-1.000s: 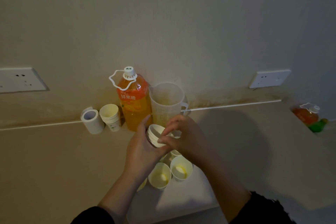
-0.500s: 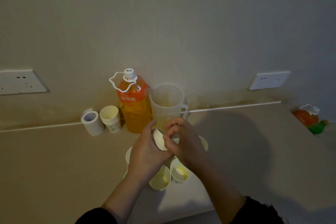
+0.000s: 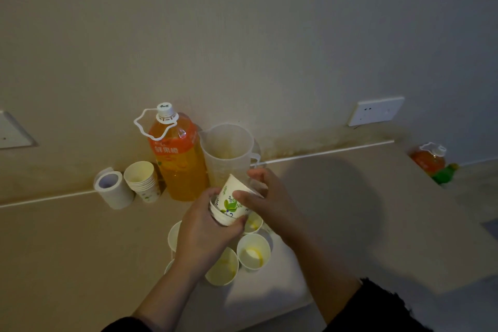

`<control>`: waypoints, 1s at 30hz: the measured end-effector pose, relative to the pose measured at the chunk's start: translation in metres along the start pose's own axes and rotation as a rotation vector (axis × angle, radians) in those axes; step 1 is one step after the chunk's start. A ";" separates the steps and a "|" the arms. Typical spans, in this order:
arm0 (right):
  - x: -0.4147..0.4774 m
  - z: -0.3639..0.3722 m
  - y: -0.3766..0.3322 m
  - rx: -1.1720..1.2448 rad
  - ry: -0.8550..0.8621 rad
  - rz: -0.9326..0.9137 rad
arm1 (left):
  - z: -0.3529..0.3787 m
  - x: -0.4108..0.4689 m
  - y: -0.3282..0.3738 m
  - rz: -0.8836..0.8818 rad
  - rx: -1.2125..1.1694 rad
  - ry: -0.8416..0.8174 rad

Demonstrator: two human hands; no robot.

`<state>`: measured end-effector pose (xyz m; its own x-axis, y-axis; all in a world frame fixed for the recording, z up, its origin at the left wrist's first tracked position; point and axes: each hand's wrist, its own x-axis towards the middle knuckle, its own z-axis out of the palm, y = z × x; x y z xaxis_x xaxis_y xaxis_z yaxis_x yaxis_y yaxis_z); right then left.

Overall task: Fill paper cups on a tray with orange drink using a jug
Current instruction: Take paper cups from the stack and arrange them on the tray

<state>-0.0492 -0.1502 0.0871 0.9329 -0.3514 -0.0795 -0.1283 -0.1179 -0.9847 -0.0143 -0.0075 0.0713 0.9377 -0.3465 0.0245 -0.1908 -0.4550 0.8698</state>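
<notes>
Bottle (image 3: 179, 162) and jug (image 3: 227, 153) behind cups (image 3: 253, 250)

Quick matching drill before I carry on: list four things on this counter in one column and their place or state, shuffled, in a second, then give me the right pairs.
Things
1. orange drink bottle
2. jug
3. leaf-print cup
4. white roll

Place or state
a. pinched by the right hand, sticking out of the nested stack that the left hand grips
b. furthest left by the wall, beside the spare cup stack
c. capped, holding orange drink, just left of the jug
d. clear, open-topped, behind both hands

Pairs: 1-c, 2-d, 3-a, 4-b
</notes>
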 end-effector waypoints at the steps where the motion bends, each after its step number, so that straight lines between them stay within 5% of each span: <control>1: 0.002 0.000 -0.001 0.011 -0.017 0.050 | 0.000 0.001 0.000 0.008 0.001 -0.003; 4: 0.007 -0.003 -0.004 0.015 0.025 0.107 | -0.002 0.006 0.002 0.044 0.022 -0.002; 7: 0.012 -0.017 -0.006 0.140 0.325 0.085 | -0.010 0.013 0.000 0.047 0.037 0.058; 10: 0.008 -0.043 0.005 -0.213 0.566 0.086 | -0.020 0.021 -0.004 0.020 0.024 0.161; 15: -0.006 -0.061 0.056 -0.668 0.357 0.268 | -0.025 0.023 -0.010 0.003 -0.030 0.260; 30: -0.034 -0.068 0.079 -0.902 0.117 0.230 | -0.020 0.011 -0.015 -0.005 -0.069 0.277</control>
<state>-0.1135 -0.2105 0.0227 0.8188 -0.5408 -0.1928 -0.5634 -0.6925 -0.4506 0.0043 0.0118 0.0680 0.9840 -0.1031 0.1455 -0.1748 -0.3960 0.9014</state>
